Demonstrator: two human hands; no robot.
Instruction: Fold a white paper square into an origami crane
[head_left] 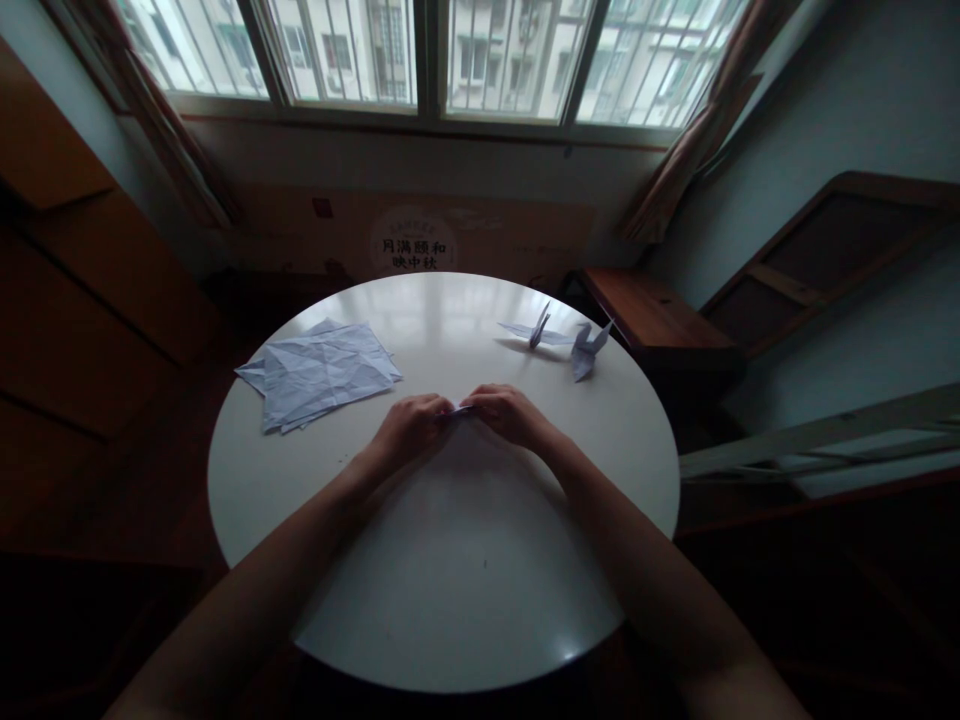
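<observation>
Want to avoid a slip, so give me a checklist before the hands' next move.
1. Left hand on the folded paper: ok, holding its left side.
2. Right hand on it too: ok, holding its right side.
3. Creases lined up: cannot tell, mostly hidden by the hands.
4. Creased sheets clear of the left hand: ok, lying apart.
5. Paper cranes clear of the right hand: ok, farther back on the table.

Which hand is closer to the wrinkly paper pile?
Left. The left hand is just beyond the paper pile's near right corner, not touching it; the right hand is farther right, past the left.
</observation>
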